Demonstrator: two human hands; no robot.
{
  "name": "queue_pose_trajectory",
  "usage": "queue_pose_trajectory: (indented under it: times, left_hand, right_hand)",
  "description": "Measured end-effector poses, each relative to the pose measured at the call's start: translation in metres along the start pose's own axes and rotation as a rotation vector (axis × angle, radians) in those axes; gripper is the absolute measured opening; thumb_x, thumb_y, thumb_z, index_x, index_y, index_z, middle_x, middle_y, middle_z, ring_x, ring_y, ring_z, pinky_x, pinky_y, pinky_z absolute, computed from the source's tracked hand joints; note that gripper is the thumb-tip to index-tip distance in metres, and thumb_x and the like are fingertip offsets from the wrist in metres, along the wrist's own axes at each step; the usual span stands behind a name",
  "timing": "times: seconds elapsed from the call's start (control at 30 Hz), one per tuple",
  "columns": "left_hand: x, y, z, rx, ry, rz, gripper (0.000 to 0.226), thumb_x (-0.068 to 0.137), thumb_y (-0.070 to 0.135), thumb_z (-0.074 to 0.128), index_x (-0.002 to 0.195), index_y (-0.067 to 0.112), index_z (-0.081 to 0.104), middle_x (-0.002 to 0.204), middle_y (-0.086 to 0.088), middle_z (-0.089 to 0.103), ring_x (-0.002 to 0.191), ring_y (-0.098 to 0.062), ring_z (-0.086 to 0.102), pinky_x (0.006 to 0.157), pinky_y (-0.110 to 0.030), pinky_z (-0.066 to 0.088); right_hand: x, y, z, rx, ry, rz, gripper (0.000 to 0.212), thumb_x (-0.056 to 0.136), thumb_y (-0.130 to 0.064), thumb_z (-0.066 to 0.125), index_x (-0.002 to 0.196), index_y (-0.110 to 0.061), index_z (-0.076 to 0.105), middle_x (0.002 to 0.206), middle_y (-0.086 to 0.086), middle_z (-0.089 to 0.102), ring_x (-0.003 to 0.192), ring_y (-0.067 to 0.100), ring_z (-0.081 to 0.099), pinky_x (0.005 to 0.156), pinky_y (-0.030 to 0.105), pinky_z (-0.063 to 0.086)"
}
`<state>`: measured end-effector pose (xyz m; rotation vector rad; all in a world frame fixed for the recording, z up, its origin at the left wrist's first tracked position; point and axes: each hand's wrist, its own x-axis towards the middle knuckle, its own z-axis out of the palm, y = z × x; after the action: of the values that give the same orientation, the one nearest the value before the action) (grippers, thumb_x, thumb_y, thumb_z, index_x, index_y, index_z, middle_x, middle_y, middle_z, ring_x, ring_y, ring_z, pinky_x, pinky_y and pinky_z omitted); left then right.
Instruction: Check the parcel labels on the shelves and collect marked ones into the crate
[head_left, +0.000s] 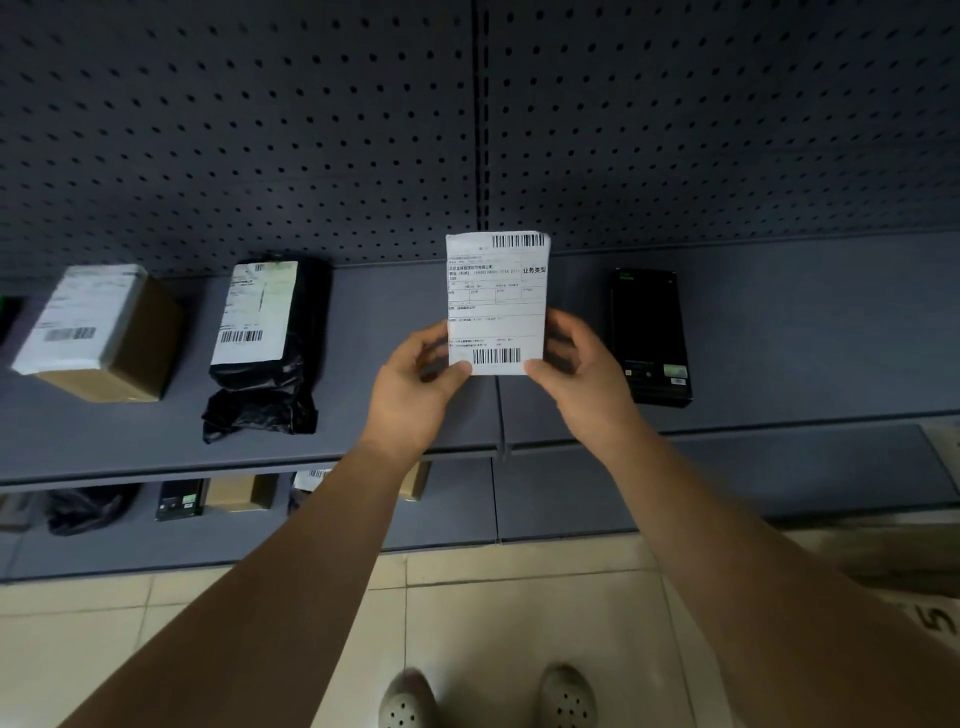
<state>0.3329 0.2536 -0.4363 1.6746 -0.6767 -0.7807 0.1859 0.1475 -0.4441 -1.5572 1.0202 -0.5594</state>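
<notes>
I hold a small parcel with a white shipping label upright in front of the grey shelf, its barcodes facing me. My left hand pinches its lower left corner, thumb on the label. My right hand pinches the lower right corner in the same way. On the shelf lie a brown box with a white label at the left, a black plastic bag parcel with a label beside it, and a flat black box at the right. No crate is in view.
A perforated grey back panel rises behind the shelf. A lower shelf carries more small parcels, partly hidden, at the left. A cardboard box sits at the right edge. Tiled floor and my two shoes show below.
</notes>
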Motion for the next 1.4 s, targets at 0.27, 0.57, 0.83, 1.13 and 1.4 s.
queue_pose_trajectory:
  times: [0.27,0.57,0.83,1.13,1.4]
  left_hand:
    - [-0.003,-0.002,-0.016,0.013,-0.006,-0.045,0.034,0.091,0.011,0.067,0.122,0.025,0.061,0.108,0.018,0.069,0.105,0.005,0.061,0.093,-0.014,0.046]
    - [0.021,-0.006,-0.023,0.145,0.038,-0.113,0.033,0.091,0.028,0.066,0.123,0.020,0.064,0.110,0.010,0.067,0.101,-0.002,0.061,0.075,-0.004,0.042]
    - [0.037,-0.002,-0.021,0.281,0.043,-0.114,0.044,0.089,0.033,0.068,0.130,0.020,0.057,0.122,0.006,0.060,0.117,-0.014,0.056,0.092,-0.019,0.043]
    - [0.004,0.029,0.027,0.472,-0.035,0.475,0.041,0.090,0.024,0.067,0.129,0.015,0.060,0.125,0.012,0.051,0.123,-0.012,0.047,0.108,-0.017,0.032]
    - [-0.004,0.000,0.139,0.524,-0.227,0.206,0.054,0.085,0.024,0.073,0.135,0.009,0.055,0.136,-0.008,0.053,0.128,-0.023,0.048,0.110,-0.033,0.036]
  right_hand:
    - [-0.002,-0.003,0.008,-0.068,-0.012,-0.030,0.056,0.088,-0.015,0.066,0.141,-0.028,0.051,0.133,-0.008,0.059,0.115,-0.002,0.058,0.087,0.005,0.045]
    - [0.015,-0.009,0.027,-0.189,0.001,0.034,0.040,0.096,-0.033,0.053,0.136,-0.037,0.054,0.124,-0.007,0.061,0.107,0.012,0.060,0.080,0.019,0.043]
    - [0.017,-0.013,0.024,-0.135,0.047,0.113,0.041,0.095,-0.034,0.059,0.135,-0.026,0.057,0.125,-0.008,0.064,0.109,0.012,0.061,0.099,0.032,0.049]
    - [-0.013,-0.005,-0.077,-0.369,0.208,0.046,0.042,0.096,-0.032,0.060,0.136,-0.022,0.055,0.133,-0.002,0.056,0.111,0.007,0.055,0.091,0.016,0.040]
    - [-0.005,0.043,-0.142,-0.640,0.115,0.086,0.047,0.094,-0.025,0.061,0.140,-0.016,0.052,0.141,0.008,0.046,0.122,0.023,0.050,0.092,0.013,0.029]
